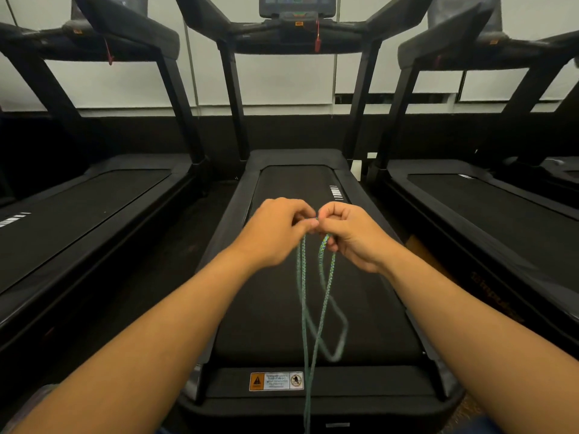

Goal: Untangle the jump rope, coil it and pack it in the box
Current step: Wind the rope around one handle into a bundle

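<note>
A thin green braided jump rope (326, 277) hangs in several strands from both my hands, above the middle treadmill's belt. My left hand (275, 231) pinches the rope at its top with thumb and fingers. My right hand (347, 233) pinches it right beside, fingertips nearly touching the left ones, with one strand running through its curled fingers. Lower down the strands cross and form a blurred loop (340, 333). One strand falls straight past the belt's near end and out of the frame's bottom. The rope's handles and the box are out of sight.
The middle treadmill (269, 308) lies straight ahead, its console (297, 7) at the top and a warning sticker (276, 381) on its near end. Another treadmill (78, 208) stands on the left and one (488, 208) on the right, with dark floor gaps between.
</note>
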Demonstrator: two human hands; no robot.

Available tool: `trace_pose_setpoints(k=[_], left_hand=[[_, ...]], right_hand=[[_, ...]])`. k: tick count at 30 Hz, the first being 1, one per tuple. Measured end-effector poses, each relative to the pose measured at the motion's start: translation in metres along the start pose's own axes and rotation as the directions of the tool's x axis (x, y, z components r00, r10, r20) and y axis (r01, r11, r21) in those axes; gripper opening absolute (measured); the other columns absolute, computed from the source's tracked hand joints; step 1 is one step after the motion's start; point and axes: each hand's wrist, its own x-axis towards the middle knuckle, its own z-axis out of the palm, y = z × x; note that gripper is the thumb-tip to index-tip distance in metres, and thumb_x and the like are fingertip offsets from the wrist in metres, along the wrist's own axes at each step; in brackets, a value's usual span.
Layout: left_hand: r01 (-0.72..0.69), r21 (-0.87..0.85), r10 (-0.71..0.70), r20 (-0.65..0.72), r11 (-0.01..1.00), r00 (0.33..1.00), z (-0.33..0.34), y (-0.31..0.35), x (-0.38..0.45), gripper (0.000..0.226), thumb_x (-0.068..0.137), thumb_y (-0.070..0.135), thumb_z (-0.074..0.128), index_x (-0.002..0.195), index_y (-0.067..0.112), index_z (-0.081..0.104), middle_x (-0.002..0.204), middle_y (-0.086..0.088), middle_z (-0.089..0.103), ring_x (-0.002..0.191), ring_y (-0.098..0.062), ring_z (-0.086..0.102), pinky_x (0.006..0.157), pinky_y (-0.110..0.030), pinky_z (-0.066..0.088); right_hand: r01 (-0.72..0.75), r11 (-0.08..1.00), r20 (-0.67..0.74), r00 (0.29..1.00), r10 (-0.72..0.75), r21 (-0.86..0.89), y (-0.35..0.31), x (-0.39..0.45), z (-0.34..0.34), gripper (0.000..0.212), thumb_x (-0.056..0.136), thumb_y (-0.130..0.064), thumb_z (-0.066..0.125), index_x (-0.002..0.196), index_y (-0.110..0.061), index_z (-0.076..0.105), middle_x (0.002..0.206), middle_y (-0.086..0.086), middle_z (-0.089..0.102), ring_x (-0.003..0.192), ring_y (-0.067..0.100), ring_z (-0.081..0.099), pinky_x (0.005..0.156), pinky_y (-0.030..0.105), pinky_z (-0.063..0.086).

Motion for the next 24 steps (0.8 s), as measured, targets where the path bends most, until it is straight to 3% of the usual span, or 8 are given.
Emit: trace_pose_setpoints(k=[3, 7, 10, 15, 18, 21, 24], left_hand=[[0.053, 0.077, -0.046, -0.083, 0.996, 0.995, -0.010, 0.000, 0.007, 0.015, 0.096, 0.030, 0.063, 0.092, 0.021, 0.075, 0.077, 0.005, 0.070, 0.081, -0.018, 0.067, 0.077, -0.036, 0.053], [0.153, -0.157, -0.191, -0.268, 0.976, 0.944, -0.048, 0.004, 0.025, 0.017, 0.104, 0.021, 0.050, 0.097, 0.017, 0.065, 0.070, -0.006, 0.073, 0.053, 0.003, 0.061, 0.054, -0.013, 0.045], [0.149, -0.317, -0.274, -0.399, 0.937, 0.875, -0.094, 0.006, 0.040, 0.019, 0.107, 0.023, 0.044, 0.106, 0.015, 0.061, 0.074, -0.002, 0.066, 0.052, -0.006, 0.065, 0.064, -0.029, 0.057], [0.100, -0.393, -0.332, -0.583, 0.914, 0.742, -0.170, -0.005, 0.064, 0.026, 0.107, 0.029, 0.044, 0.121, 0.013, 0.060, 0.093, 0.004, 0.058, 0.062, -0.005, 0.059, 0.072, -0.029, 0.063], [0.120, -0.408, -0.373, -0.626, 0.905, 0.685, -0.194, -0.019, 0.063, 0.028, 0.106, 0.032, 0.044, 0.120, 0.014, 0.061, 0.091, 0.006, 0.057, 0.063, -0.003, 0.060, 0.075, -0.030, 0.063], [0.241, -0.335, -0.393, -0.528, 0.911, 0.753, -0.175, -0.024, 0.058, 0.022, 0.106, 0.027, 0.046, 0.118, 0.016, 0.061, 0.088, 0.006, 0.055, 0.070, -0.006, 0.057, 0.071, -0.027, 0.059], [0.286, -0.280, -0.380, -0.390, 0.917, 0.839, -0.129, -0.027, 0.054, 0.019, 0.103, 0.021, 0.052, 0.116, 0.016, 0.065, 0.086, 0.003, 0.058, 0.073, -0.012, 0.055, 0.073, -0.035, 0.056]], right_hand=[[0.008, 0.999, -0.006, 1.000, -0.008, 0.048, -0.003, -0.003, -0.001, 0.026, 0.092, 0.010, 0.058, 0.080, -0.013, 0.055, 0.076, 0.010, 0.072, 0.053, 0.009, 0.049, 0.047, 0.018, 0.037], [0.017, 0.991, -0.029, 1.000, -0.013, 0.130, -0.006, -0.002, -0.008, 0.029, 0.090, 0.011, 0.059, 0.076, -0.014, 0.055, 0.076, 0.010, 0.073, 0.055, 0.011, 0.047, 0.047, 0.018, 0.038], [0.014, 0.987, -0.044, 0.999, -0.007, 0.158, -0.003, -0.002, -0.015, 0.029, 0.089, 0.012, 0.060, 0.075, -0.013, 0.055, 0.077, 0.012, 0.071, 0.054, 0.012, 0.047, 0.046, 0.019, 0.038], [-0.008, 0.983, -0.067, 0.997, 0.021, 0.184, 0.005, -0.004, -0.024, 0.028, 0.090, 0.014, 0.057, 0.076, -0.010, 0.055, 0.074, 0.012, 0.070, 0.051, 0.011, 0.051, 0.047, 0.019, 0.043], [-0.004, 0.980, -0.087, 0.996, 0.022, 0.201, 0.008, -0.004, -0.028, 0.028, 0.089, 0.014, 0.057, 0.075, -0.010, 0.055, 0.075, 0.012, 0.069, 0.054, 0.014, 0.051, 0.049, 0.021, 0.044], [0.013, 0.978, -0.089, 0.996, 0.005, 0.209, 0.005, -0.003, -0.025, 0.030, 0.088, 0.012, 0.060, 0.073, -0.013, 0.054, 0.074, 0.009, 0.068, 0.050, 0.010, 0.049, 0.048, 0.020, 0.040], [0.038, 0.978, -0.088, 0.996, -0.021, 0.204, 0.001, -0.002, -0.017, 0.029, 0.087, 0.010, 0.063, 0.072, -0.014, 0.055, 0.073, 0.006, 0.068, 0.051, 0.008, 0.047, 0.048, 0.018, 0.035]])
